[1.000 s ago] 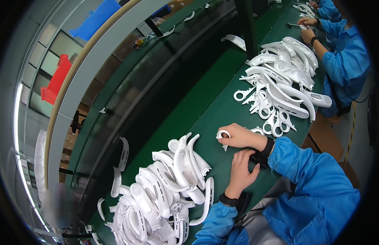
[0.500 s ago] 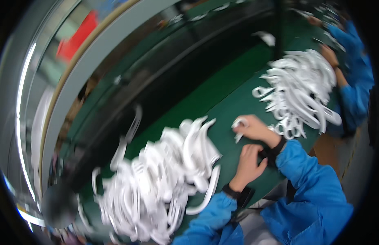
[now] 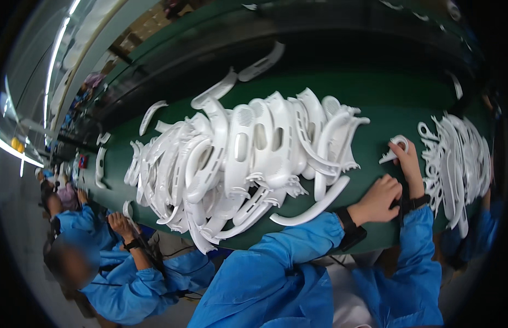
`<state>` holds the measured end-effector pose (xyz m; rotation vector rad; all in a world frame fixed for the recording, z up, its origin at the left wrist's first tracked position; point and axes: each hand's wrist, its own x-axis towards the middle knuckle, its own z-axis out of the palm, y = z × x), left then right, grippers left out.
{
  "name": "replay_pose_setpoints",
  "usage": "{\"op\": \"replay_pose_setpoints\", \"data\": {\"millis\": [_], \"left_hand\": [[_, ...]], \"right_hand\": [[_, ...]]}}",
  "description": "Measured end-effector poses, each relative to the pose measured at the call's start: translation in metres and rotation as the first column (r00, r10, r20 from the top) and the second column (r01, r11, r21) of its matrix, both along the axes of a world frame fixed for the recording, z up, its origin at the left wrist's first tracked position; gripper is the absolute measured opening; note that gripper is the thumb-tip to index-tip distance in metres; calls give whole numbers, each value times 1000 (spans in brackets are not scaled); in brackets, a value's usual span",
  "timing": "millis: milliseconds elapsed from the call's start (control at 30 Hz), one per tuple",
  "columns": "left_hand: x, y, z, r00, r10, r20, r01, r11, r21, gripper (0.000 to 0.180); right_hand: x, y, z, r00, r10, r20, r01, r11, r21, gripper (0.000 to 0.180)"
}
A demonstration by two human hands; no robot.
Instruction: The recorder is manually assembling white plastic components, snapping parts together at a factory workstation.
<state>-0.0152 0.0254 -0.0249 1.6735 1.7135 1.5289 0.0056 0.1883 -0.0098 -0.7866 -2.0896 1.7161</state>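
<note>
On the green table (image 3: 385,104), seen from the head camera, a large heap of white curved plastic parts (image 3: 248,158) lies left of the person's hands, and a smaller pile of white ringed parts (image 3: 456,164) lies to the right. Both heaps look big, so the sorting or trimming seems far from finished, though no count is possible. The right hand (image 3: 404,158) pinches one small white ring-ended piece (image 3: 395,147) between thumb and fingers, lifted just above the table between the two heaps. The left hand (image 3: 381,197) is curled loosely, fingers together, close under the right wrist; whether it holds anything cannot be told. A long curved white strip (image 3: 314,208) rests just left of it. At the lower left, a co-worker in a blue coat (image 3: 122,273) sits at the same table.
</note>
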Motion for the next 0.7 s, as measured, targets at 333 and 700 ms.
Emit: {"op": "replay_pose_setpoints", "data": {"millis": [333,700], "left_hand": [[7,4,-8,994,19,103,-20,1000,13,16],[-2,3,-10,996,89,22,-88,994,-60,12]], "right_hand": [[1,79,28,996,-64,-56,60,996,-64,21],[-296,54,81,915,346,208,-402,823,401,27]]}}
